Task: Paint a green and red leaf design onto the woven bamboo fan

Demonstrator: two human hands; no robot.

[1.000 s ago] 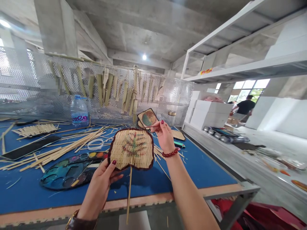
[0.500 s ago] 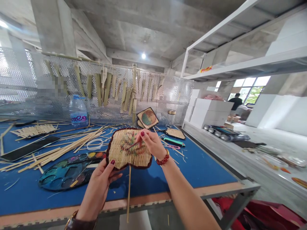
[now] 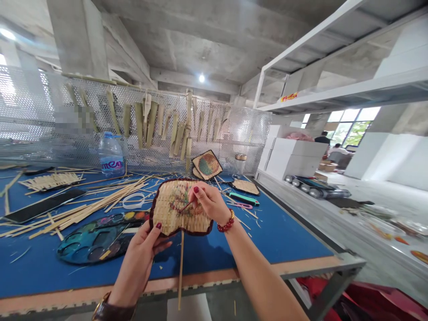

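a blue-topped workbench (image 3: 284,240) is stretching out beneath both hands, and a perforated metal screen (image 3: 244,138) is standing along its far edge, well beyond the fingers, with dried bamboo pieces (image 3: 150,120) hanging from it. left of the left fingers, a loose pile of bamboo strips (image 3: 87,209) is lying across the table, and a watercolour palette (image 3: 93,243) is sitting just beside them, close to the fingers. beyond the right fingers, a painted fan (image 3: 207,165) is leaning near the screen, and a smaller woven fan (image 3: 245,187) is lying flat.

the left hand (image 3: 140,254) is gripping a woven bamboo fan (image 3: 163,211) by its lower edge, with the thumb pressing on its front and the fingers curling behind it, lifting it above the table. the fan's thin handle (image 3: 181,267) is pointing down below those fingers. the right hand (image 3: 209,203) is hovering over the fan, its fingertips (image 3: 195,189) pinched narrowly around a thin paintbrush (image 3: 185,206), whose tip is touching the painted leaf motif just left of those fingers.
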